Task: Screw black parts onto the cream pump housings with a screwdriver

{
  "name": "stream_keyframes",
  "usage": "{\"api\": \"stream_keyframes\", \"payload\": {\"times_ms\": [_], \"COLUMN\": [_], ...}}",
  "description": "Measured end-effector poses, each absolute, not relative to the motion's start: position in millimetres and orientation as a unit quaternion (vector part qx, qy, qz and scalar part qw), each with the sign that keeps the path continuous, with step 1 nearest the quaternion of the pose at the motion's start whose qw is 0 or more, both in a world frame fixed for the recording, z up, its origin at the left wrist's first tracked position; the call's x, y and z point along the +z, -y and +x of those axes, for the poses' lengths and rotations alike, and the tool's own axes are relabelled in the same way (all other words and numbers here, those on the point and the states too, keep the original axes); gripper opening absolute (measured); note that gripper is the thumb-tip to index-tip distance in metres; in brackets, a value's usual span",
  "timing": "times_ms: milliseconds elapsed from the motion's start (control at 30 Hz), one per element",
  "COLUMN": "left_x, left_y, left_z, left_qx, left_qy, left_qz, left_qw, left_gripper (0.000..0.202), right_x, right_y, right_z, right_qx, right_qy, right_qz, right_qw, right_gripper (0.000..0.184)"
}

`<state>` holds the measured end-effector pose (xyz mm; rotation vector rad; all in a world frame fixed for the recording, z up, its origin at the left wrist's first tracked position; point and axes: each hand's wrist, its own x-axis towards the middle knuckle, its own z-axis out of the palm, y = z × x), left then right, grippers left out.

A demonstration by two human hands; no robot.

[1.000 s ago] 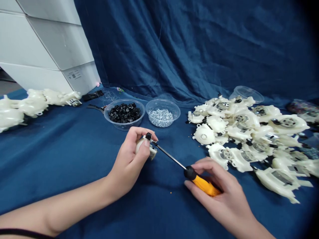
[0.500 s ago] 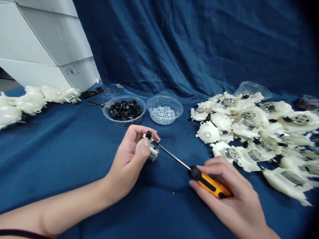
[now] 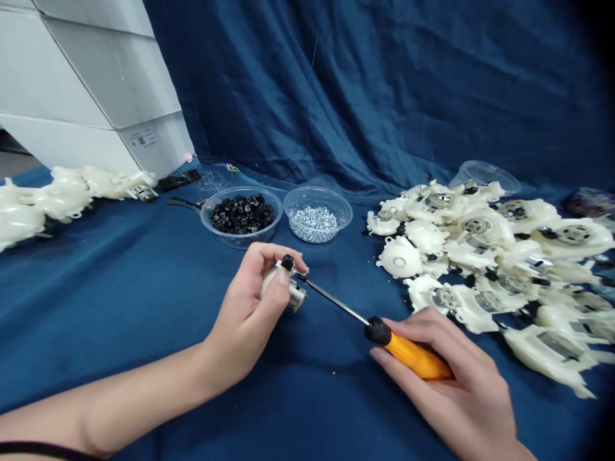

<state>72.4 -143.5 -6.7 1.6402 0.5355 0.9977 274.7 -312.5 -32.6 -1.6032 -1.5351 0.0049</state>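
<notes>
Two hands, apart, screwdriver (image 3: 413,356) up against small cream plastic housing (image 3: 281,282)

Left hand (image 3: 245,307) is clamped on the housing, fingers (image 3: 271,253) wrapped round it, held up off the cloth, probably so it stays steady and the end stays open to the tool. Right hand (image 3: 446,378) is closed on the orange handle, well apart from the left, only the steel shaft (image 3: 331,299) bridging the gap. Shaft tip ends at a small black piece (image 3: 287,262) on the housing, but the exact contact is hidden by fingers and too small to make out. Most of the housing is covered by the left hand too. Orange crumbs (image 3: 333,372) lie on the blue cloth (image 3: 144,333) below. Just ahead, two clear bowls sit side by side, likely within easy reach: black small parts in the left bowl (image 3: 204,221), silver screws in the right bowl (image 3: 317,192). Big heap of cream housings (image 3: 461,256) on the right, cut off at frame edge, a row of similar housings (image 3: 62,195) on the left, also cut off. Blue backdrop (image 3: 384,83) and white boxes (image 3: 86,83) behind
</notes>
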Motion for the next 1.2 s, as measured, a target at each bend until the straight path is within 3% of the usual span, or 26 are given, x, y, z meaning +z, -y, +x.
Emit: {"api": "stream_keyframes", "payload": {"times_ms": [100,300,433,533,733,1000,1200], "left_x": [-7.2,-5.7,-5.0,-6.1,-4.2,-5.8,-5.0], "left_y": [145.0,144.2,142.1,142.5,146.1,144.6,143.9], "left_z": [71.2,70.7,71.7,71.5,70.5,70.8,70.9], "left_qx": [0.428,0.424,0.415,0.425,0.425,0.407,0.412], "left_qy": [-0.207,-0.228,-0.245,-0.229,-0.227,-0.248,-0.243], "left_qz": [0.702,0.697,0.689,0.695,0.695,0.7,0.701], "left_qw": [0.53,0.532,0.542,0.532,0.533,0.532,0.528], "left_gripper": [0.013,0.013,0.014,0.012,0.013,0.016,0.015], "right_x": [-34.9,-33.9,-30.2,-29.8,-29.9,-27.8,-31.7], "right_y": [315.9,311.2,309.0,311.6,311.9,308.1,311.4], "right_z": [275.9,275.0,272.8,274.3,275.6,271.9,276.7], "right_qx": [-0.021,0.066,0.007,-0.019,0.132,-0.018,0.127], "right_qy": [0.642,0.596,0.605,0.619,0.599,0.628,0.605], "right_qz": [-0.632,-0.671,-0.647,-0.638,-0.65,-0.624,-0.657], "right_qw": [0.432,0.437,0.464,0.459,0.449,0.464,0.431], "right_gripper": [0.035,0.03,0.022,0.026,0.017,0.025,0.024]}}
